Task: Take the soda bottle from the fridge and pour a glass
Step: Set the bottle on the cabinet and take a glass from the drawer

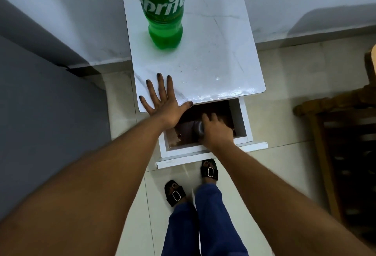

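A green soda bottle (163,11) stands upright at the back of a small white marble-topped table (213,58). Its cap is out of view above the frame. My left hand (162,103) lies flat, fingers spread, on the table's front left corner. Below the top, the table's drawer (242,125) is pulled out. My right hand (215,131) is inside the drawer, closed around a dark glass (198,131) that lies on its side there.
A grey fridge side (40,123) fills the left. A wooden chair or rack (345,143) stands at the right. The wall runs behind the table. My feet in black sandals (175,193) stand on pale floor tiles just in front of the drawer.
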